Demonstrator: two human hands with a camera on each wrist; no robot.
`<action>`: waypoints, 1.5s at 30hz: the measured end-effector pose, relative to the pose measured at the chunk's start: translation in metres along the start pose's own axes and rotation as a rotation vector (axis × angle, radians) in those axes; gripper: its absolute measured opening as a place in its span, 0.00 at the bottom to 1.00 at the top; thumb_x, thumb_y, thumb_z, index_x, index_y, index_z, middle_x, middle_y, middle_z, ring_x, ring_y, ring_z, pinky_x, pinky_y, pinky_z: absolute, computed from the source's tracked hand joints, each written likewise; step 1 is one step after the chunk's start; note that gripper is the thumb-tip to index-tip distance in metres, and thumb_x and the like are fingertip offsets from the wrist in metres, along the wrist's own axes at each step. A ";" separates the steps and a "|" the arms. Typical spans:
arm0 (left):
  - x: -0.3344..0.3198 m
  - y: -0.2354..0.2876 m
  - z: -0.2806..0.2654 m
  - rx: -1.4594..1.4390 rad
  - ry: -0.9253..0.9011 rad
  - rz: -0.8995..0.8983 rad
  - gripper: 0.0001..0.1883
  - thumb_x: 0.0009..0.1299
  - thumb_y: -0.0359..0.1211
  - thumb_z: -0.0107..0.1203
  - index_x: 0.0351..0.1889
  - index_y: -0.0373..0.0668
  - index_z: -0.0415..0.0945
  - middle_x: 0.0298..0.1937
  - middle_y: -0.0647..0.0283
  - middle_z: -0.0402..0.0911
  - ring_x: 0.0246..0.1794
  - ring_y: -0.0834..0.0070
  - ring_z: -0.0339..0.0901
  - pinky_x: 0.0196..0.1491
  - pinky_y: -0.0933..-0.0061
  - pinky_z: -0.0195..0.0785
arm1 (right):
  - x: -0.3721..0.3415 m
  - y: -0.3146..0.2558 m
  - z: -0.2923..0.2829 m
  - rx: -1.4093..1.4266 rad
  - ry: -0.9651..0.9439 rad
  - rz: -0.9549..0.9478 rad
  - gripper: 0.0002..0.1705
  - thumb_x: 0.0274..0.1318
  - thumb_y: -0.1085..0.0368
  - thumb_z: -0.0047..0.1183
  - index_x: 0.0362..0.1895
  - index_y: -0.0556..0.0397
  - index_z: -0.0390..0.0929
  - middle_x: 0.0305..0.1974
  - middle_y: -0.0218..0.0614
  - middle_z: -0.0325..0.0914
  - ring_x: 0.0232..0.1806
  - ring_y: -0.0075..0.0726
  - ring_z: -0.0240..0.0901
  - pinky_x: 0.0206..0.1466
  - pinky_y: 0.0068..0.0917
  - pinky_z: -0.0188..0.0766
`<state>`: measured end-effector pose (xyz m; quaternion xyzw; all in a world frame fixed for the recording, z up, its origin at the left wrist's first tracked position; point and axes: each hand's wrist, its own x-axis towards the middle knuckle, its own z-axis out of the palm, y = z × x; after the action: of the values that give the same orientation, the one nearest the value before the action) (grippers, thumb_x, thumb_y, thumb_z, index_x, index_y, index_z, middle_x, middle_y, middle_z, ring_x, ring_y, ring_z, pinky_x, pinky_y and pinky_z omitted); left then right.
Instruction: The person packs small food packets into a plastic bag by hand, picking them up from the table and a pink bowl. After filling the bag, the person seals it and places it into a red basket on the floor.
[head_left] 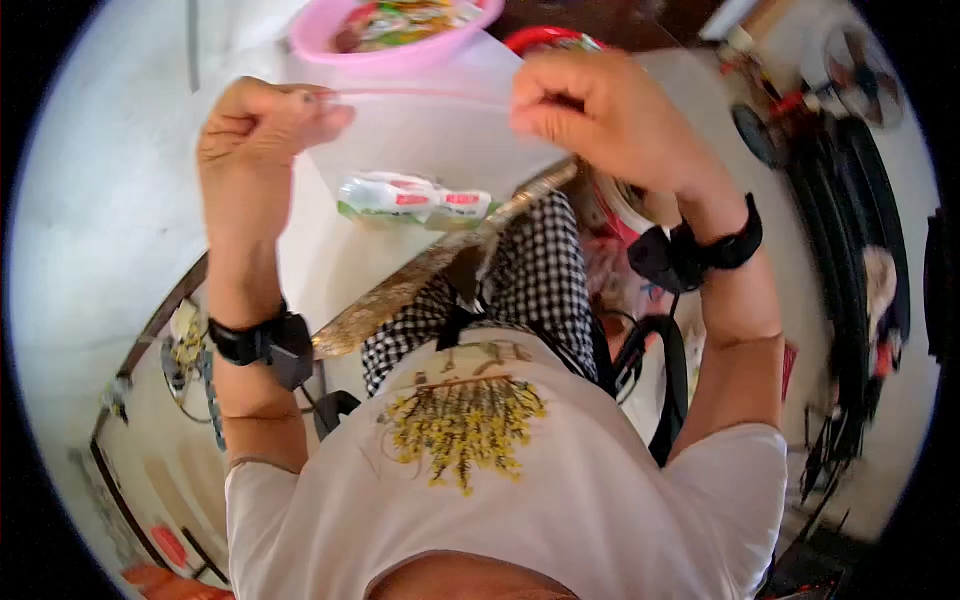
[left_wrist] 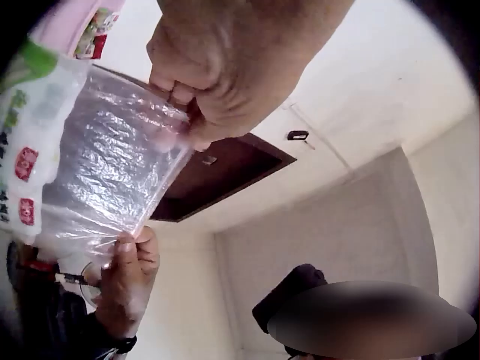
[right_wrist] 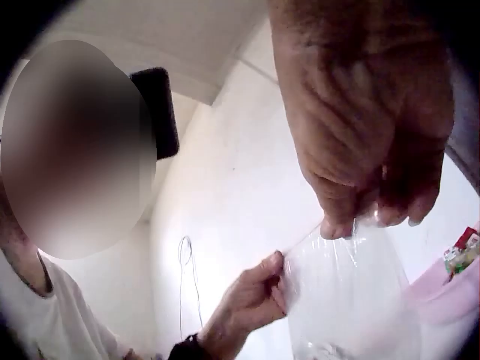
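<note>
A clear plastic bag (left_wrist: 105,157) is stretched between both hands, its pinkish top edge drawn into a nearly straight line in the head view. My left hand (head_left: 255,140) pinches one end of that edge between thumb and fingers. At the other end my right hand (head_left: 600,115) grips it with curled fingers. A white and green packet (head_left: 415,200) with red labels shows at the bag's lower part, below the hands; in the left wrist view it overlaps the far end of the clear film.
Behind the hands, a pink basin (head_left: 390,55) holds colourful packets, with a red container (head_left: 550,38) beside it. The white table (head_left: 320,260) has a gold-patterned front edge (head_left: 380,310) close to the person's lap. A fan (head_left: 860,65) stands at the far right.
</note>
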<state>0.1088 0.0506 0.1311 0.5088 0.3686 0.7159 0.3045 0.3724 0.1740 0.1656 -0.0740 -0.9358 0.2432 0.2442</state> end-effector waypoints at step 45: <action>-0.079 -0.156 0.001 1.453 -0.715 0.046 0.35 0.58 0.31 0.61 0.65 0.43 0.63 0.72 0.53 0.55 0.73 0.57 0.50 0.71 0.53 0.41 | -0.445 0.164 0.121 0.477 -0.597 1.060 0.08 0.58 0.63 0.50 0.34 0.53 0.77 0.31 0.33 0.77 0.33 0.31 0.73 0.36 0.31 0.73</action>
<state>0.1428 0.0720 -0.0393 0.7851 0.6114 0.0976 -0.0174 0.7029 0.1513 -0.1949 -0.3984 -0.7206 0.5416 -0.1692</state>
